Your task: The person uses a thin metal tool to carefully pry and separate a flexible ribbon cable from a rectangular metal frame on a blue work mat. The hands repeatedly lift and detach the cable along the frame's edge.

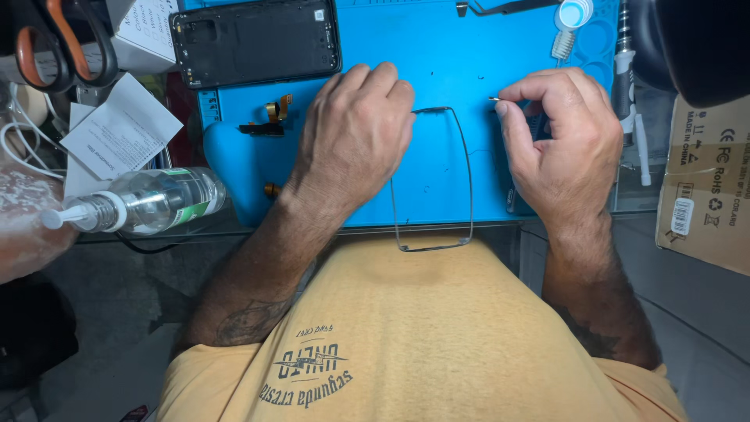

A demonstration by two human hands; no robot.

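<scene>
there, thin frame (467, 176) between both hands

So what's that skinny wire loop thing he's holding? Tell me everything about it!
The thin frame is a dark, narrow strip bent into a tall rectangle with rounded corners, open in the middle. It looks like metal or stiff plastic. It lies flat on the blue mat, and its near end sticks out past the mat's edge toward the yellow shirt. The left hand covers its upper left corner. The right hand is beside it, pinching a tiny piece at its fingers, apart from the frame.
</scene>
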